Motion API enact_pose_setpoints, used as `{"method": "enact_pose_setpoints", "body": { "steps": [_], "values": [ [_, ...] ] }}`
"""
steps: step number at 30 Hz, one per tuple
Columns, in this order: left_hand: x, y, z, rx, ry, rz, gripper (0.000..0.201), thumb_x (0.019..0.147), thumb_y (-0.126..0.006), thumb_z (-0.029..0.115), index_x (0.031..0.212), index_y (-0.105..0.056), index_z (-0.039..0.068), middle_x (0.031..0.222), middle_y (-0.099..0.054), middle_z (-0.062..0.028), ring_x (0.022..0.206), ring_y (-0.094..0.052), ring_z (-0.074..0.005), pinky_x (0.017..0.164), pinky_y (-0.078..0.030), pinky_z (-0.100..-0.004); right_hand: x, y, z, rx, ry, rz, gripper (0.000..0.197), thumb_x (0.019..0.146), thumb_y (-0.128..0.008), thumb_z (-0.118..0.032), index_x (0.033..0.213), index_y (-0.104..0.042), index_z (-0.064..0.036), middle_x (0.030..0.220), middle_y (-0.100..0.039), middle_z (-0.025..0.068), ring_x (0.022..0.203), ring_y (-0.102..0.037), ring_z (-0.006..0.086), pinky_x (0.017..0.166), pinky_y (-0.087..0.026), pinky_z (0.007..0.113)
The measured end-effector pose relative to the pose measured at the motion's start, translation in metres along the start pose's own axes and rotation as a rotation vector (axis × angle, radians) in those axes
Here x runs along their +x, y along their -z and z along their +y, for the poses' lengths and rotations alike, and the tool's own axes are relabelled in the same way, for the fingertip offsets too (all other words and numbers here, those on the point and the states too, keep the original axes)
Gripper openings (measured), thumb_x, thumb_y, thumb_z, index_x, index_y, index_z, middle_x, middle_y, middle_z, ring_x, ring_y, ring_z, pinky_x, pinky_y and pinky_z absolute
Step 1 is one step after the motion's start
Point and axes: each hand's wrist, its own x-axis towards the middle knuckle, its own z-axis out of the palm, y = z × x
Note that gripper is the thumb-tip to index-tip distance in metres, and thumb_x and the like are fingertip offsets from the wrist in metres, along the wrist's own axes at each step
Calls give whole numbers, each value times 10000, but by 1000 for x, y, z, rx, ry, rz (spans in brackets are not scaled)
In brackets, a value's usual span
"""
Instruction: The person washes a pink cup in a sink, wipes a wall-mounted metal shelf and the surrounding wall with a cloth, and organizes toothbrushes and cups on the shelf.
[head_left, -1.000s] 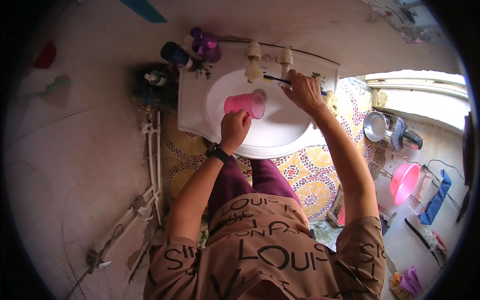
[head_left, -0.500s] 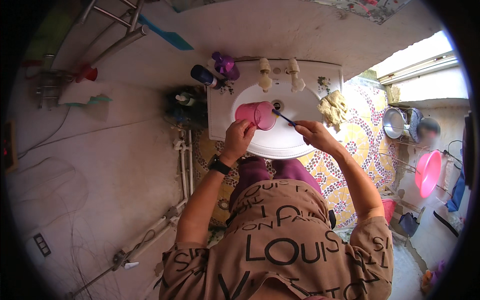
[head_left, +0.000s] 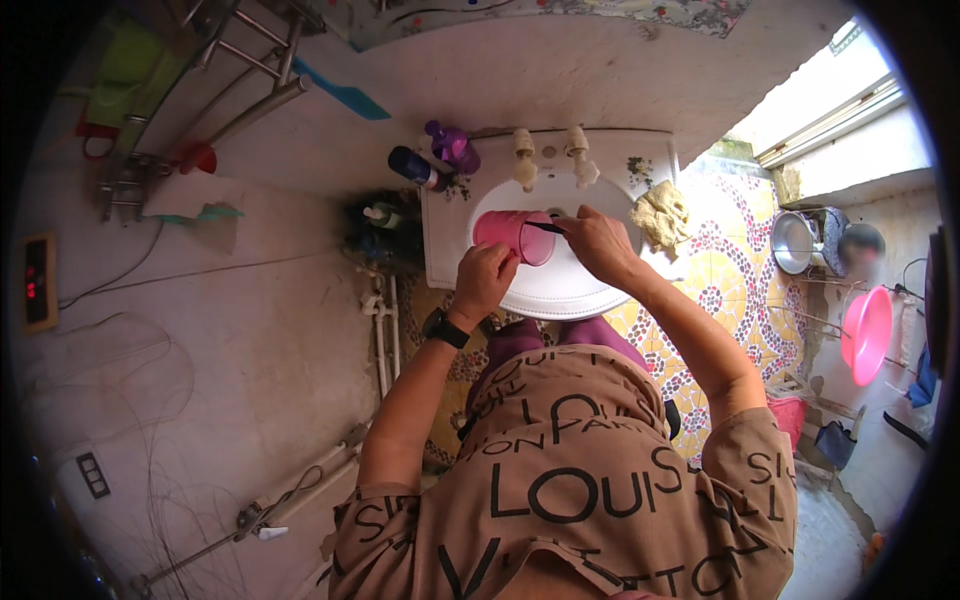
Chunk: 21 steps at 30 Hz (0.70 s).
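Over the white sink [head_left: 560, 298], my left hand [head_left: 484, 280] grips a translucent pink cup [head_left: 500, 230] that lies tilted on its side, mouth toward the right. My right hand [head_left: 602, 248] is closed round a thin dark toothbrush [head_left: 544, 227], whose far end reaches into the cup's mouth. Its bristles are hard to make out behind the pink wall. Two pale taps, the left tap [head_left: 525, 160] and the right tap [head_left: 580, 157], stand at the back of the sink. My right hand covers part of the basin.
A crumpled yellowish cloth [head_left: 660, 217] lies on the sink's right rim. At its back left corner are a purple bottle [head_left: 455, 150] and a dark blue can [head_left: 414, 168]. A pink basin [head_left: 867, 335] hangs at the right, near a metal bowl [head_left: 793, 243]. Pipes [head_left: 383, 330] run down at the left.
My right hand has moved left and closer to the cup, and the toothbrush reaches farther inside. My left hand still holds the cup over the sink. The view has shifted slightly.
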Motion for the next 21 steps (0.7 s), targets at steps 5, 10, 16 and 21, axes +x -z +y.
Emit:
{"method": "enact_pose_setpoints", "body": {
  "steps": [5, 10, 16, 21],
  "values": [
    [6, -5, 3, 183, -56, -35, 156, 792, -629, 133, 722, -531, 35, 644, -538, -147, 680, -537, -355, 620, -425, -447, 2, -40, 1, 6, 38, 29, 232, 838, -476, -48, 1051, -547, 12, 933, -521, 239, 775, -607, 392, 667, -504, 458],
    [20, -28, 3, 259, -48, -76, 148, 784, -640, 135, 750, -535, 37, 676, -550, -163, 692, -552, -357, 606, -435, -467, 6, -54, 20, 106, 33, 44, 165, 798, -534, -81, 872, -682, -78, 796, -645, 171, 787, -638, 349, 689, -510, 442],
    [30, -46, 1, 216, -36, -69, 154, 791, -637, 152, 752, -540, 39, 689, -570, -155, 698, -556, -367, 625, -441, -469, 4, -70, 63, 352, -125, 108, 190, 794, -612, -92, 961, -693, -55, 850, -669, 177, 779, -666, 299, 668, -522, 363],
    [35, -57, -8, 422, -196, -99, 102, 796, -584, 122, 733, -554, 48, 661, -590, -140, 687, -569, -330, 639, -430, -441, -11, -64, 67, 391, -24, -18, 198, 785, -606, -126, 945, -701, -56, 811, -665, 179, 740, -640, 362, 694, -513, 408]
  ]
}}
